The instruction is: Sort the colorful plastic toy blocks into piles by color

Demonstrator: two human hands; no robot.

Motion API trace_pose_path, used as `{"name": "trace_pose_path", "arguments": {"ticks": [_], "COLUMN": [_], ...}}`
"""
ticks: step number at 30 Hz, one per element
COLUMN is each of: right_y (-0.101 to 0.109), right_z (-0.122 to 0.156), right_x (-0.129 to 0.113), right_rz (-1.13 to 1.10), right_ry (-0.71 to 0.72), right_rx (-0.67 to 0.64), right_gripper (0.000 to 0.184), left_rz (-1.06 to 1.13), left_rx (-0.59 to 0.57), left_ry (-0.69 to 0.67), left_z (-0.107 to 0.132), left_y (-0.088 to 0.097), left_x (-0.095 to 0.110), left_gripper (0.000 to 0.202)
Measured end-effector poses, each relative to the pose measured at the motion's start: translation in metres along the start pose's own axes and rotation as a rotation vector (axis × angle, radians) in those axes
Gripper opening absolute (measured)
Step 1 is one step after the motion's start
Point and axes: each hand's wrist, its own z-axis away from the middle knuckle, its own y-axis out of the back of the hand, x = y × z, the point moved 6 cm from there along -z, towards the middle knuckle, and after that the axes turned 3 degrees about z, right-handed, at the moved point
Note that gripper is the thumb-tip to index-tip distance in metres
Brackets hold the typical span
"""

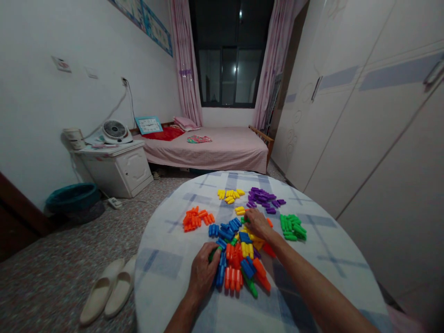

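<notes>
- Left grip (203, 274): curled down over the heap, a green plastic peg (211, 254) held at the fingers.
- Right grip (255, 223): partly curled at the heap's far edge; hold cannot be determined.
- Mixed peg heap (236, 263): on the round cloth-covered desk (166, 273), with orange pegs (196, 218), yellow pegs (229, 196), purple pegs (262, 199), green pegs (290, 227) grouped beyond.

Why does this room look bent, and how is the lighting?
Head view: wide-angle distortion bows the wardrobe doors and stretches the tablecloth toward the edges; dim light leaves the window dark, with one bright reflection; the orange plastic pegs still look fairly sharp.
</notes>
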Motion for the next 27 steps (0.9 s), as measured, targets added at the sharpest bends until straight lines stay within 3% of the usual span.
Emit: {"name": "trace_pose_path", "arguments": {"ticks": [5, 14, 23, 27], "right_y": [-0.005, -0.001, 0.033, 0.04], "right_z": [-0.002, 0.009, 0.068, 0.091], "right_x": [0.003, 0.016, 0.109, 0.122], "right_rz": [-0.006, -0.103, -0.111, -0.087], "right_ry": [-0.025, -0.07, -0.327, -0.367], "right_rx": [-0.006, 0.16, 0.384, 0.458], "right_gripper": [0.036, 0.02, 0.027, 0.029], "left_rz": [0.01, -0.002, -0.004, 0.001], "left_rx": [-0.007, -0.003, 0.002, 0.005], "left_ry": [-0.006, -0.019, -0.023, -0.028], "left_z": [0.0, -0.001, -0.003, -0.003], "left_y": [-0.001, 0.001, -0.001, 0.0], "left_x": [0.0, -0.002, -0.005, -0.004], "left_gripper": [0.026, 0.026, 0.025, 0.025]}}
